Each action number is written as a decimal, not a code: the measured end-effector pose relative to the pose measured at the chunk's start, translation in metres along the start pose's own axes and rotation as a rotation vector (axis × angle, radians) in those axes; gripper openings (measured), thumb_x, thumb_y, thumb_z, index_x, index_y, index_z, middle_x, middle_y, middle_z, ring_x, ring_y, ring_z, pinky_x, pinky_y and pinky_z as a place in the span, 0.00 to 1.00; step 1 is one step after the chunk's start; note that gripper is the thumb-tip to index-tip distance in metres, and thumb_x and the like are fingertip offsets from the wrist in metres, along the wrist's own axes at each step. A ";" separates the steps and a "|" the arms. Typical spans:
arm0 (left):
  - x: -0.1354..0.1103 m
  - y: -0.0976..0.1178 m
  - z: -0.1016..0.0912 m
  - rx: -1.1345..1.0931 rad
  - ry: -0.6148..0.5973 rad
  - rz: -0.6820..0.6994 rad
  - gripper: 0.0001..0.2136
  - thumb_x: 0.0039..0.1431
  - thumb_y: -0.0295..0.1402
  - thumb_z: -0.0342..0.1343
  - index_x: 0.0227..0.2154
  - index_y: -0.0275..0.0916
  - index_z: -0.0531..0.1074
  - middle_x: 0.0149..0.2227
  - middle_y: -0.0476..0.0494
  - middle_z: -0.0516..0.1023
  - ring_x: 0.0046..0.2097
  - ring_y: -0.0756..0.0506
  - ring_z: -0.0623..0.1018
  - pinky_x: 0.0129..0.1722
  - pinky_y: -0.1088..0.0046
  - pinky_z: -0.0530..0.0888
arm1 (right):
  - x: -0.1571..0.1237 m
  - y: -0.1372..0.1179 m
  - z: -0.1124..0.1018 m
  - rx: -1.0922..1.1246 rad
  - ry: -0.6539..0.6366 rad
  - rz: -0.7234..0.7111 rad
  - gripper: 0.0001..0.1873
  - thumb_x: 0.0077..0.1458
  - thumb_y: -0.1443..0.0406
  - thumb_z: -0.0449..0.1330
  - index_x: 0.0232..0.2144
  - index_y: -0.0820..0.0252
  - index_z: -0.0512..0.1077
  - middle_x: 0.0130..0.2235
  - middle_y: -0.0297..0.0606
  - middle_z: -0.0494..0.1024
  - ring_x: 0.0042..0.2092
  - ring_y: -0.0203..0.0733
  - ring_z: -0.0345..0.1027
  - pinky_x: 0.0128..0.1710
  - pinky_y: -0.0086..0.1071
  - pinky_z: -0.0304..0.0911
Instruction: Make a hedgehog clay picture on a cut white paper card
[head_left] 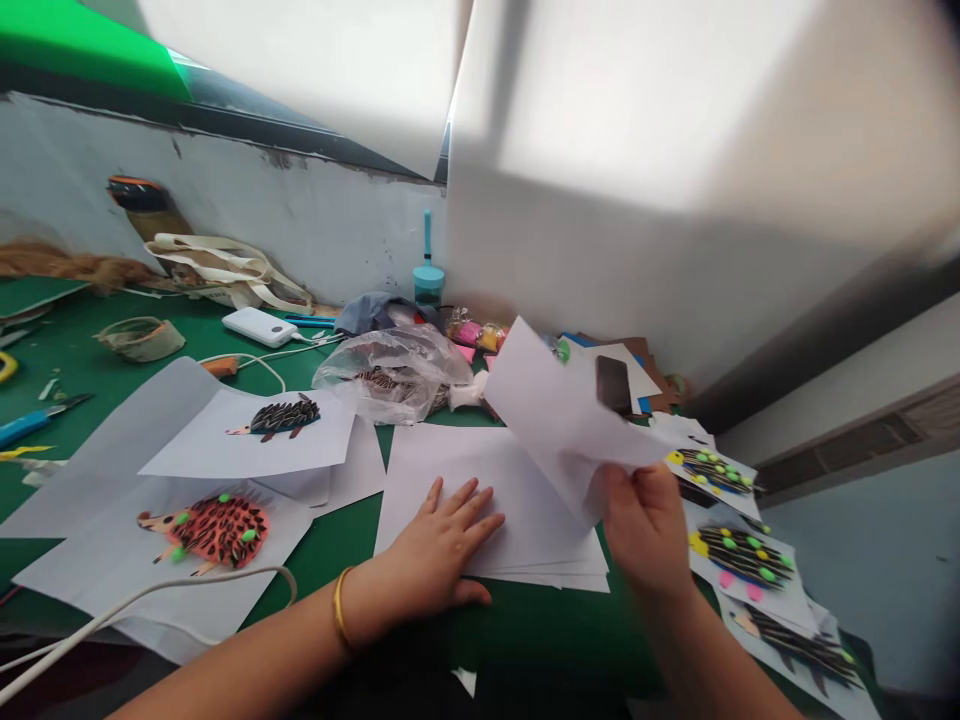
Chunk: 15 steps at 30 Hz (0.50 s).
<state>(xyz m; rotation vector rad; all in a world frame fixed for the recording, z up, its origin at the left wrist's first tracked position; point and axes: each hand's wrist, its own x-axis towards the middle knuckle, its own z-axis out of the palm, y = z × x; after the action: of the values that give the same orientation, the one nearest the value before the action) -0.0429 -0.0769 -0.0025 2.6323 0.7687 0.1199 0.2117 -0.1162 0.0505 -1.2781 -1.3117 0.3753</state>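
Head view: left hand [442, 548], fingers spread, on the white paper stack [421, 468], near centre; right hand [649, 525], pinching a curled white sheet [546, 408] over the stack's right side (light grip, steady left fingers probably best against creasing).

Near the middle of the tabletop [341, 538] lies a paper stack [442, 455], the left hand [450, 535] resting on it. Above the stack's right side is a raised sheet [555, 425], in the right hand [649, 510]. Left of the stack lies a nearer hedgehog picture [225, 530], with a farther hedgehog picture [285, 415] beyond it; at the far left is a tool [30, 425]. Three pictures [746, 555] run near to far along the right. Behind the stack sits a plastic bag [379, 365]; a power bank [259, 327] lies left of that bag, and a cup [428, 283] stands beyond it.
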 end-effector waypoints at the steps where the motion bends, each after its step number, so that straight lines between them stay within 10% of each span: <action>1: 0.002 -0.003 0.004 -0.006 -0.019 0.012 0.42 0.50 0.53 0.62 0.66 0.44 0.56 0.69 0.30 0.52 0.69 0.26 0.50 0.63 0.33 0.42 | -0.006 -0.002 0.004 -0.011 -0.070 -0.038 0.11 0.63 0.60 0.55 0.45 0.53 0.73 0.45 0.42 0.79 0.48 0.51 0.73 0.49 0.45 0.69; 8: 0.002 -0.003 0.013 -0.214 0.200 0.138 0.34 0.54 0.41 0.63 0.63 0.42 0.61 0.65 0.35 0.64 0.65 0.32 0.63 0.66 0.49 0.56 | -0.048 0.019 0.052 -0.033 -0.692 -0.171 0.15 0.58 0.73 0.52 0.44 0.54 0.71 0.48 0.40 0.80 0.50 0.44 0.74 0.51 0.41 0.70; 15: 0.020 -0.006 -0.016 -1.012 0.422 -0.180 0.15 0.63 0.39 0.53 0.50 0.40 0.73 0.52 0.39 0.77 0.57 0.36 0.73 0.60 0.53 0.65 | -0.039 0.006 0.045 0.139 -0.503 -0.223 0.10 0.58 0.71 0.56 0.40 0.51 0.68 0.44 0.39 0.81 0.48 0.44 0.75 0.48 0.41 0.70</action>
<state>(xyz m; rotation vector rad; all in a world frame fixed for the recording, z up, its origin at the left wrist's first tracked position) -0.0318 -0.0557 0.0088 1.5786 0.7809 0.7980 0.1641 -0.1253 0.0155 -0.9374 -1.7975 0.6443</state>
